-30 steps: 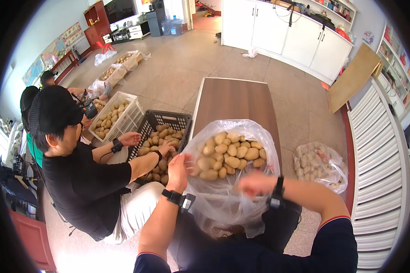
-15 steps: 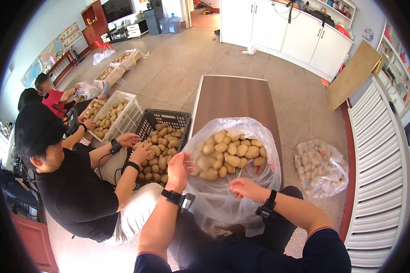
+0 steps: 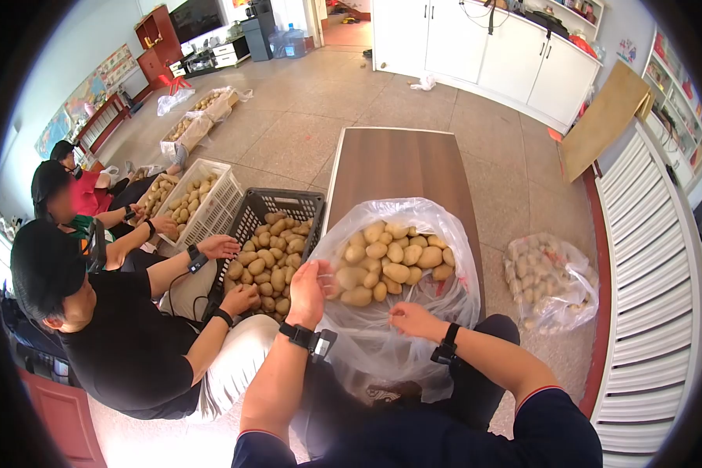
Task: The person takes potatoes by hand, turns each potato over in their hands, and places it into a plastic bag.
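A clear plastic bag (image 3: 454, 308) full of potatoes (image 3: 395, 273) lies with its mouth toward me, partly on the brown tabletop and partly over my legs. My left hand (image 3: 307, 295) is at the bag's left rim, its fingers stretched upward and reaching over the plastic. Over the near side of the bag, below the potatoes, is my right hand (image 3: 415, 320). Its fingers are curled together; whether they pinch anything is too small to tell. Both wrists wear dark straps with small devices.
A black crate (image 3: 285, 204) of potatoes stands left of the table (image 3: 398, 164), with a co-worker (image 3: 132, 335) reaching into it. Beyond are a white crate (image 3: 225, 204) and other people. Another potato bag (image 3: 551, 282) sits on the floor at right, beside a white slatted panel (image 3: 651, 296).
My right hand has shifted slightly left with its fingers drawn closer together; my left hand stays almost still. The nearest co-worker leans back, and one of that person's hands has lowered at the black crate.
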Demonstrator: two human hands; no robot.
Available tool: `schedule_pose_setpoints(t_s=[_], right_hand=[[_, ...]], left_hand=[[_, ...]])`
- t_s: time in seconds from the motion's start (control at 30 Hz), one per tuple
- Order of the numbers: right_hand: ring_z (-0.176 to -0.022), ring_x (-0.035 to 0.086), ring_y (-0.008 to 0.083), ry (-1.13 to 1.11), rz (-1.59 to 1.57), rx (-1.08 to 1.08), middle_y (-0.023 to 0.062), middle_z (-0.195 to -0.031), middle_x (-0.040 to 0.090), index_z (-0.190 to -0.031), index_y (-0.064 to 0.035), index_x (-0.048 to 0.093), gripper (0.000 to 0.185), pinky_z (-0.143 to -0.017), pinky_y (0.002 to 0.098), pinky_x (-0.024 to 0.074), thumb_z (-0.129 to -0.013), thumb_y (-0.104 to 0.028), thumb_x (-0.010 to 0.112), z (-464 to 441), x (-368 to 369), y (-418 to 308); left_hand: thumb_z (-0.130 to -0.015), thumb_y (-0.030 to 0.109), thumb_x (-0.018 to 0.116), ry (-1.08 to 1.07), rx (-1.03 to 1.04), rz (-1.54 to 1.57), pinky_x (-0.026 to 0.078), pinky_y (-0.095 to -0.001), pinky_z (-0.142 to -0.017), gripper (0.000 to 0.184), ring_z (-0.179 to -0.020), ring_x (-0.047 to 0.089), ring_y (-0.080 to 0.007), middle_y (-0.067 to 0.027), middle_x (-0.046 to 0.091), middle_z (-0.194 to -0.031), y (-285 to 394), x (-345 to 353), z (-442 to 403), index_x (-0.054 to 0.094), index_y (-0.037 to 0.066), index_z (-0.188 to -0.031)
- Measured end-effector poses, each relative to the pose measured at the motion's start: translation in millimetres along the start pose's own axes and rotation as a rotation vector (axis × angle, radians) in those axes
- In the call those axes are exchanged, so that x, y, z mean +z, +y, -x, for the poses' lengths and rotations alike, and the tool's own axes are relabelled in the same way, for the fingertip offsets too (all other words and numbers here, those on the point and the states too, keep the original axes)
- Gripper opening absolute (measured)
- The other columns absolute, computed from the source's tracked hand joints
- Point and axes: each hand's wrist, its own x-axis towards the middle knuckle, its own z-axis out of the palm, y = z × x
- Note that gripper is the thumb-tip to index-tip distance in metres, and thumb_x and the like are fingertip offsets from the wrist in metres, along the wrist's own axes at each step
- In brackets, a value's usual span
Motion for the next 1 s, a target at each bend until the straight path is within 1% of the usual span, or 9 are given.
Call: schedule_pose_setpoints(t_s=[0.1, 0.17, 0.2, 0.27, 0.4, 0.57, 0.8, 0.9, 1.0], right_hand=[[-0.075, 0.067, 0.0213, 0.045, 0.09, -0.034, 0.0145, -0.097, 0.068, -0.112, 0.0031, 0.059, 0.038, -0.067, 0.0347, 0.0531, -0.087, -0.024, 0.064, -6.7, -5.0, 5.4], [-0.087, 0.066, 0.0296, 0.235, 0.345, -0.236, 0.0187, -0.099, 0.066, -0.112, 0.0012, 0.06, 0.038, -0.077, 0.0399, 0.0518, -0.085, -0.025, 0.065, -20.4, -9.0, 20.7], [-0.087, 0.066, 0.0296, 0.233, 0.345, -0.235, 0.0187, -0.099, 0.066, -0.112, 0.0012, 0.06, 0.038, -0.077, 0.0399, 0.0518, -0.085, -0.025, 0.065, -22.0, -10.5, 22.6], [-0.1, 0.061, 0.0358, 0.323, 0.4, -0.281, 0.0209, -0.101, 0.064, -0.113, -0.0014, 0.061, 0.038, -0.086, 0.0428, 0.0487, -0.082, -0.024, 0.066, -26.2, -14.1, 25.6], [-0.104, 0.059, 0.0355, 0.392, 0.496, -0.336, 0.0202, -0.105, 0.061, -0.116, -0.0033, 0.059, 0.04, -0.088, 0.0425, 0.048, -0.081, -0.022, 0.066, -31.9, -13.4, 31.3], [-0.102, 0.058, 0.0391, 0.434, 0.578, -0.346, 0.0209, -0.121, 0.052, -0.124, -0.0051, 0.052, 0.047, -0.089, 0.0458, 0.0477, -0.081, -0.019, 0.065, -34.3, -10.3, 33.0], [-0.106, 0.055, 0.0416, 0.527, 0.651, -0.239, 0.0213, -0.123, 0.046, -0.126, -0.0076, 0.047, 0.048, -0.087, 0.0465, 0.0491, -0.082, -0.015, 0.066, -30.6, -11.8, 3.6], [-0.106, 0.057, 0.0412, 0.62, 0.669, -0.222, 0.0194, -0.123, 0.047, -0.126, -0.0079, 0.048, 0.047, -0.086, 0.0484, 0.0493, -0.081, -0.011, 0.061, -32.1, -13.2, -13.6], [-0.106, 0.057, 0.0413, 0.69, 0.678, -0.342, 0.019, -0.127, 0.044, -0.128, -0.0096, 0.047, 0.049, -0.085, 0.0497, 0.0498, -0.081, -0.011, 0.061, -38.5, -14.3, -18.8]], left_hand=[[-0.103, 0.026, 0.042, 0.004, -0.003, -0.008, 0.05, -0.0311, -0.06, 0.027, -0.071, 0.062, -0.0186, -0.0071, 0.063, -0.09, -1.0, -0.6, -1.0, 0.057, 0.004, -0.101], [-0.103, 0.026, 0.042, 0.002, -0.005, -0.009, 0.05, -0.0312, -0.06, 0.027, -0.071, 0.062, -0.0186, -0.0071, 0.063, -0.09, 0.1, 0.7, 0.2, 0.057, 0.004, -0.101], [-0.103, 0.026, 0.042, 0.001, -0.005, -0.009, 0.05, -0.0313, -0.06, 0.027, -0.072, 0.062, -0.0185, -0.007, 0.063, -0.091, 0.6, 1.2, 1.3, 0.058, 0.004, -0.102], [-0.103, 0.025, 0.042, 0.004, -0.007, -0.013, 0.05, -0.0313, -0.06, 0.027, -0.072, 0.062, -0.0186, -0.0071, 0.063, -0.091, 2.5, 2.3, 2.9, 0.058, 0.004, -0.102], [-0.103, 0.025, 0.042, -0.003, 0.004, -0.015, 0.05, -0.0315, -0.061, 0.027, -0.072, 0.062, -0.0188, -0.0075, 0.062, -0.092, 1.3, -0.5, 2.4, 0.057, 0.003, -0.102], [-0.103, 0.025, 0.042, -0.009, 0.004, -0.014, 0.05, -0.0312, -0.061, 0.027, -0.072, 0.062, -0.0188, -0.0076, 0.062, -0.092, 0.1, -1.2, 0.8, 0.057, 0.003, -0.102], [-0.103, 0.025, 0.042, -0.015, -0.001, -0.012, 0.05, -0.0305, -0.061, 0.027, -0.072, 0.062, -0.0179, -0.0073, 0.061, -0.092, 2.6, 0.9, 2.3, 0.057, 0.003, -0.103], [-0.102, 0.025, 0.042, -0.024, 0.009, -0.013, 0.05, -0.0304, -0.06, 0.027, -0.072, 0.062, -0.0177, -0.0073, 0.061, -0.091, 1.2, -0.5, 0.7, 0.057, 0.003, -0.103], [-0.102, 0.025, 0.042, -0.021, 0.003, -0.021, 0.05, -0.0304, -0.06, 0.027, -0.072, 0.062, -0.0174, -0.0072, 0.062, -0.092, 1.6, 0.3, 1.0, 0.057, 0.003, -0.103]])
